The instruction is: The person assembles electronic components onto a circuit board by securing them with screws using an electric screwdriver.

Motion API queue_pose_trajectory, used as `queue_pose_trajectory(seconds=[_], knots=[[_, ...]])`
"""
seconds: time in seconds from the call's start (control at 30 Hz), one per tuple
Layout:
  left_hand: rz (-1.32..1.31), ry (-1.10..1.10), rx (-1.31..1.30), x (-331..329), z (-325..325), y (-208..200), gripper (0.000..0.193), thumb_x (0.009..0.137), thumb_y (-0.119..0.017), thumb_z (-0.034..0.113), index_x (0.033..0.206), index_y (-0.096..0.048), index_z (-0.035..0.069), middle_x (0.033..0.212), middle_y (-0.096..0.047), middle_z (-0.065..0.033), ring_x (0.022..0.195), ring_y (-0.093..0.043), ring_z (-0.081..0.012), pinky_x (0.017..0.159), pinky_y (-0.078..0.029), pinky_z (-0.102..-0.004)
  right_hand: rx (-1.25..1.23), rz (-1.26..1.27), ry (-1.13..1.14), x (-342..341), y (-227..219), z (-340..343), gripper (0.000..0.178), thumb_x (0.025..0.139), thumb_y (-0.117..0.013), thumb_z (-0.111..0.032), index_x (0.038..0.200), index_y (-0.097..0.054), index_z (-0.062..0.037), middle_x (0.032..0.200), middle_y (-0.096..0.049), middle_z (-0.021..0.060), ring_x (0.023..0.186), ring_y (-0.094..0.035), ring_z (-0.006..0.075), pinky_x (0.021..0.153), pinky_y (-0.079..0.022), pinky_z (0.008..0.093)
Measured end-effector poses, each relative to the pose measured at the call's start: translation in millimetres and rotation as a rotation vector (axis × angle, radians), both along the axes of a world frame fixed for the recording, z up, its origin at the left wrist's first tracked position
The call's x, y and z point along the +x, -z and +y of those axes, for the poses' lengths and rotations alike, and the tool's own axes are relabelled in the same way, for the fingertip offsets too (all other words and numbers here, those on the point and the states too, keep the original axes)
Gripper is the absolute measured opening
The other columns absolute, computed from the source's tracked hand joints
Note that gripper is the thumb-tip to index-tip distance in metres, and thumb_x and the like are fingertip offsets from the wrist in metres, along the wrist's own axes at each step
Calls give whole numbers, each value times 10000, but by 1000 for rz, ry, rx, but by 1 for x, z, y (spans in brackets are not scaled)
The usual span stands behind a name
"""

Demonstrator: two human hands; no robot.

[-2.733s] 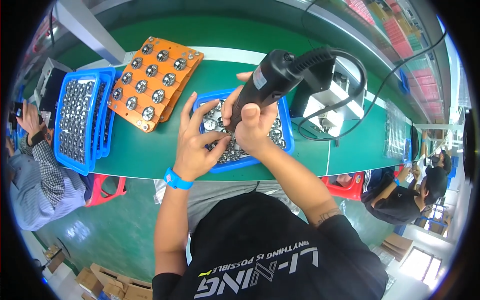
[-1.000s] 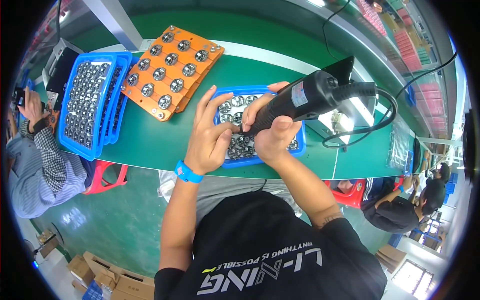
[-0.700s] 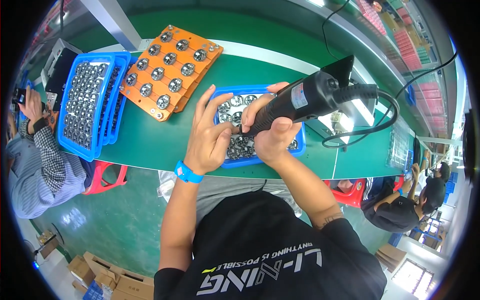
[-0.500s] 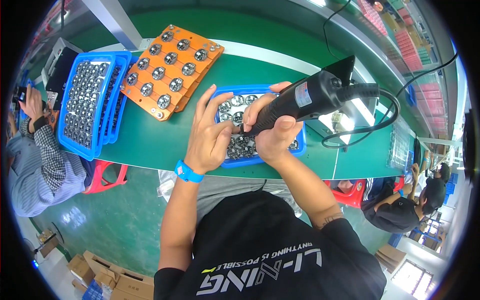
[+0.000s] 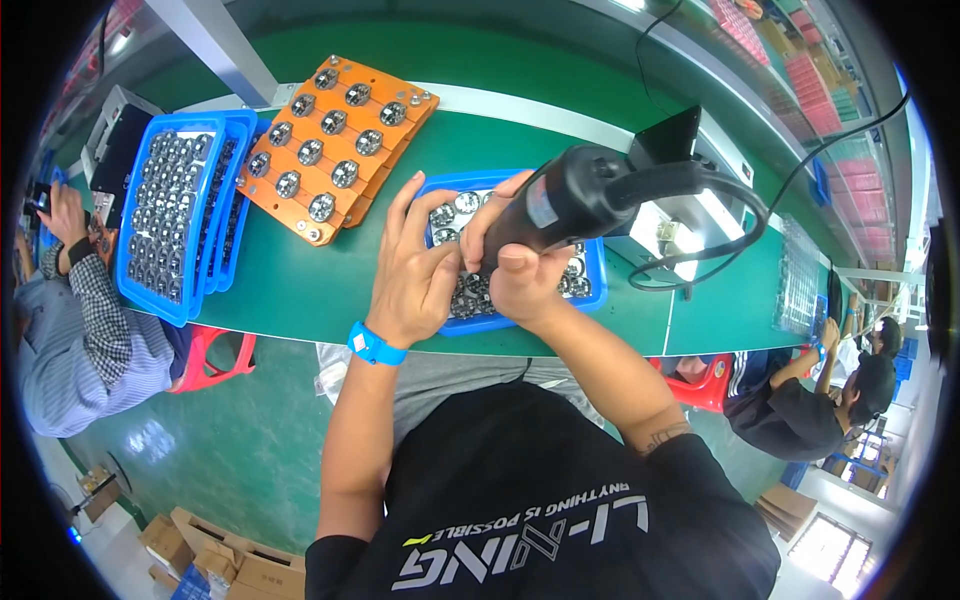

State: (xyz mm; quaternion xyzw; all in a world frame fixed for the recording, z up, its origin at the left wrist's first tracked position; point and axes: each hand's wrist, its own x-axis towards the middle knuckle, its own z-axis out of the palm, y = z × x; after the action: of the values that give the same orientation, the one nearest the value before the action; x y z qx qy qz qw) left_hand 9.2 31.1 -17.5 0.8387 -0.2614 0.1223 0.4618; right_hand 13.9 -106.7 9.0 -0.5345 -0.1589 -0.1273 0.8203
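Observation:
My right hand (image 5: 522, 285) is wrapped round a thick black corded electric screwdriver (image 5: 562, 208), its body slanting up to the right. My left hand (image 5: 408, 280), with a blue band on its wrist, has thumb and index finger drawn together by the tool's lower end. What they pinch there is hidden by the fingers and the tool. The other left fingers point up and away. Both hands are above a blue tray (image 5: 601, 275) of small round silver-and-black parts (image 5: 467, 202) set in rows. Where the tool's tip touches cannot be seen.
An orange fixture board (image 5: 320, 180) bearing round parts lies at the back left. Stacked blue trays (image 5: 170, 210) of similar parts stand left of it. The screwdriver's cable (image 5: 745, 225) loops past a lit box-shaped device (image 5: 680, 240). People sit at both sides.
The screwdriver has swung slightly to the left and down at its back end, with my right hand shifting left along with it. My left hand has barely moved.

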Motion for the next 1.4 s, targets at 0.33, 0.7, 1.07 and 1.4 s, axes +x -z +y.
queue_pose_trajectory(seconds=[0.33, 0.7, 1.07, 1.4], knots=[[1, 0, 12, -2, -3, -5, 219, 815, -535, 108, 749, -720, 11, 1310, -522, -229, 1367, -334, -468, 1120, -287, -546, -21, -21, 75, 1, -5, -14, 788, 887, -604, -635, 1298, -357, -9, 622, -546, 86, 484, -518, 146, 459, -434, 264], [12, -97, 47, -34, -13, -16, 144, 636, -830, 117, 761, -765, 86, 1362, -528, -177, 1372, -348, -441, 1110, -293, -539, -89, -143, 663, -28, -61, -146, 867, 863, -341, -823, 1348, -332, -105, 609, -496, 84, 458, -476, 197, 504, -433, 342], [64, -78, 135, -30, -19, -15, 50, 678, -805, 97, 717, -775, 104, 1433, -487, -155, 1399, -313, -413, 1137, -251, -508, -167, -114, 807, -26, -58, -180, 774, 888, -417, -767, 1242, -360, -82, 599, -502, 75, 460, -469, 180, 496, -419, 322], [71, -109, 99, -31, -14, -15, 64, 684, -818, 102, 735, -780, 94, 1457, -473, -168, 1405, -302, -431, 1137, -248, -516, -98, -9, 549, -27, -57, -169, 704, 917, -430, -724, 1238, -371, -100, 575, -449, 69, 449, -443, 181, 481, -414, 324]])
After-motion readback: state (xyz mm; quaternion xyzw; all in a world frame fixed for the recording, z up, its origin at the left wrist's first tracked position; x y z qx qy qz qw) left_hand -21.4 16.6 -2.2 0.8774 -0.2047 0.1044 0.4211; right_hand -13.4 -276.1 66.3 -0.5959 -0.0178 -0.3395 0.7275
